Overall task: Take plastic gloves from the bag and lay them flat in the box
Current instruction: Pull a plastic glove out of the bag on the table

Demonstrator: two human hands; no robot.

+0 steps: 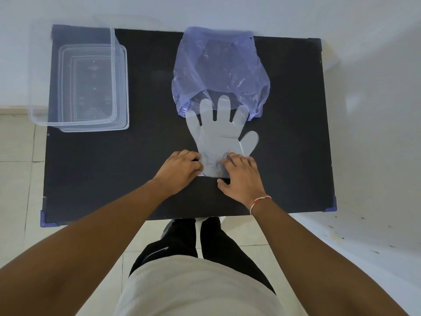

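Observation:
A clear plastic glove (221, 135) lies flat on the black table (109, 169), fingers pointing away from me, their tips overlapping the mouth of the purple plastic bag (218, 67). My left hand (180, 171) grips the glove's cuff at its left side. My right hand (241, 176) presses on the cuff's right side with fingers bent. The cuff between my hands is crumpled. The clear plastic box (77, 80) stands at the table's far left corner; I cannot see any gloves in it.
The box seems to rest on its clear lid (124, 87). White walls run close behind and to the right of the table. My legs stand at the table's near edge on a tiled floor (20, 142).

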